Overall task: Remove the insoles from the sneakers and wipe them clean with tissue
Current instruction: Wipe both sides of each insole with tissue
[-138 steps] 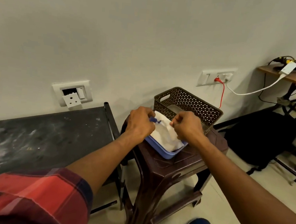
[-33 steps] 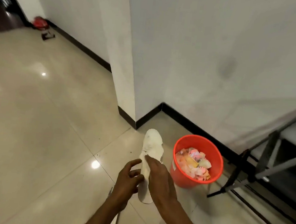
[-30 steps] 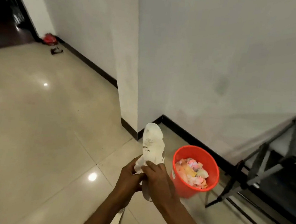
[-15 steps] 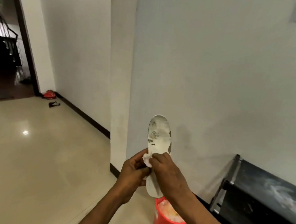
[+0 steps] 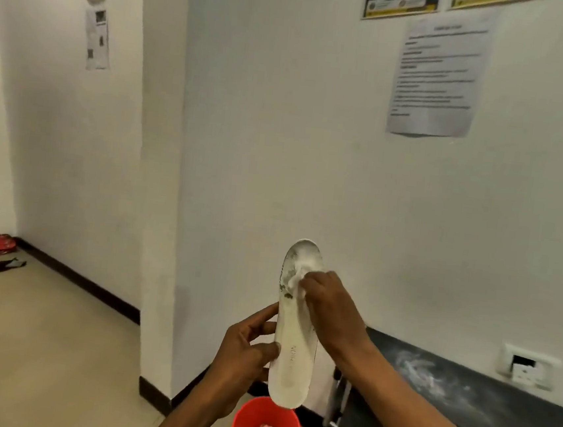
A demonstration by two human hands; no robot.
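Both hands are engaged. The left hand [image 5: 245, 358] is wrapped round the heel half of a long white foam insole [image 5: 292, 359], with the thumb laid on its printed face and the fingers curled behind its left edge. The insole is held upright, toe end up, above a round orange plastic bucket [image 5: 254, 413]. The right hand [image 5: 329, 307] is closed in a pinch on a crumpled white tissue [image 5: 296, 275], which is pressed against the toe part of the insole. Dark smudges are seen along the insole's left edge beside the tissue.

The heel end of the insole is seen just over the bucket's rim; whether the two touch cannot be told. The bucket is partly filled with crumpled pink and yellow scraps, and its lower part is cut off by the frame.

Just right of the bucket, a black table [image 5: 462, 396] with white dusty marks is set along the wall, its metal leg nearest the bucket. Left of the bucket, open beige tiled floor [image 5: 37, 344] is spread out, bordered by a black skirting strip [image 5: 77, 283]. A white wall [image 5: 280, 144] rises behind the bucket, and a printed paper notice [image 5: 438, 73] is stuck on it high up and to the right. A small red object [image 5: 0, 244] lies on the floor far to the left of the bucket, against the skirting.
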